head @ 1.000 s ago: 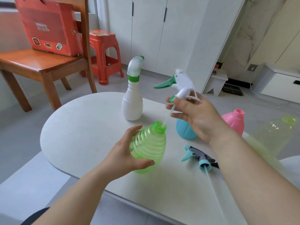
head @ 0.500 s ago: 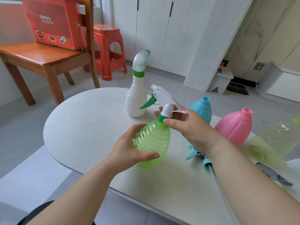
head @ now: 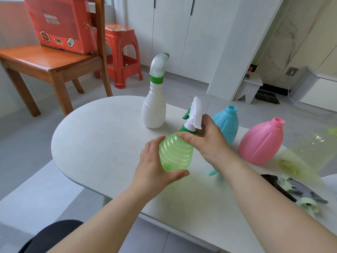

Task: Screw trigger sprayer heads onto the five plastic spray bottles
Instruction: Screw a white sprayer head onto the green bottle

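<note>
Bottles: five on white table (head: 87, 143). White bottle (head: 154, 110), sprayer already on. Ribbed green bottle (head: 176, 152) at centre, left hand (head: 155, 168) wrapped round belly, right hand (head: 206, 141) pinching collar of white-green sprayer head (head: 194, 115) seated on neck. Blue bottle (head: 228, 125) half hidden behind right hand. Pink bottle (head: 260, 143) uncapped. Pale yellow bottle (head: 308, 152) blurred, leaning. Loose sprayer heads (head: 300, 192) at right edge, count unclear.

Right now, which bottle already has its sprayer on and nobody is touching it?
The white bottle at the back; the blue and pink ones are open-topped.
</note>
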A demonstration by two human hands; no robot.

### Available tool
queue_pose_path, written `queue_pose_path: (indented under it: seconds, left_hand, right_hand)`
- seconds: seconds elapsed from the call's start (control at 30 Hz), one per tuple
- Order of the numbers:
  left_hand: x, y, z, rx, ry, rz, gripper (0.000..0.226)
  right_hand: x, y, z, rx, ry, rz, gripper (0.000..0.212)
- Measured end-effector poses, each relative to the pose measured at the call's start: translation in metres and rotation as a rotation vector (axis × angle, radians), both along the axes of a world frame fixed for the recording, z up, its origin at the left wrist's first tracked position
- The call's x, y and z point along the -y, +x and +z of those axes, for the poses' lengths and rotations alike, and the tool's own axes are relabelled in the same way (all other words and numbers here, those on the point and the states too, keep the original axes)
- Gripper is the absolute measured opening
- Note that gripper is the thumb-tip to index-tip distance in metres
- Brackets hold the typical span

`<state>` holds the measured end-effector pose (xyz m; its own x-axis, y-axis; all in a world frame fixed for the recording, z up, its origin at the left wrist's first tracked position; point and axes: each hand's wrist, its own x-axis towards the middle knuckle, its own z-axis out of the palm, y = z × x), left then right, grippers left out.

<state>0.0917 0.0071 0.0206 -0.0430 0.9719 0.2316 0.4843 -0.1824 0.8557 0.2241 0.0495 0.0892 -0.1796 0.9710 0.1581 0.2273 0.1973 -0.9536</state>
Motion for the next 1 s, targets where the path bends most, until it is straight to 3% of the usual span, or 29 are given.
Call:
queue_pose_path:
  seconds: [0.17,0.27,0.33,0.53,0.63,0.77,0.9,1.0]
  left_hand:
    - [-0.008,-0.033,0.018,0.282,-0.254,-0.328,0.075]
    - [-0.012,-0.038,0.017,0.36,-0.328,-0.452,0.073]
    - [-0.01,-0.032,0.014,0.325,-0.3,-0.455,0.069]
    - [0.0,-0.004,-0.005,0.105,-0.031,-0.061,0.074]
    - [-0.005,-0.01,-0.004,0.134,-0.061,-0.18,0.081]
    - [-0.014,-0.022,0.01,0.223,-0.189,-0.453,0.074]
    - [-0.01,-0.011,0.005,0.131,-0.108,-0.214,0.073]
    - [-0.001,0.007,0.0,-0.104,-0.001,0.051,0.081]
  right_hand:
    - [0.003,0.013,0.007,-0.101,-0.114,0.202,0.025]
    - [0.008,0.013,0.009,-0.082,-0.137,0.292,0.025]
    - [0.01,0.006,0.008,-0.081,-0.126,0.29,0.029]
    - [0.01,-0.004,0.002,-0.022,-0.025,0.156,0.026]
    - [0.01,0.0,0.002,-0.024,-0.024,0.184,0.026]
    - [0.006,0.006,0.013,0.042,-0.112,0.391,0.027]
    - [0.003,0.005,0.013,0.069,-0.074,0.311,0.027]
    - [0.007,0.0,0.003,0.1,0.04,0.158,0.028]
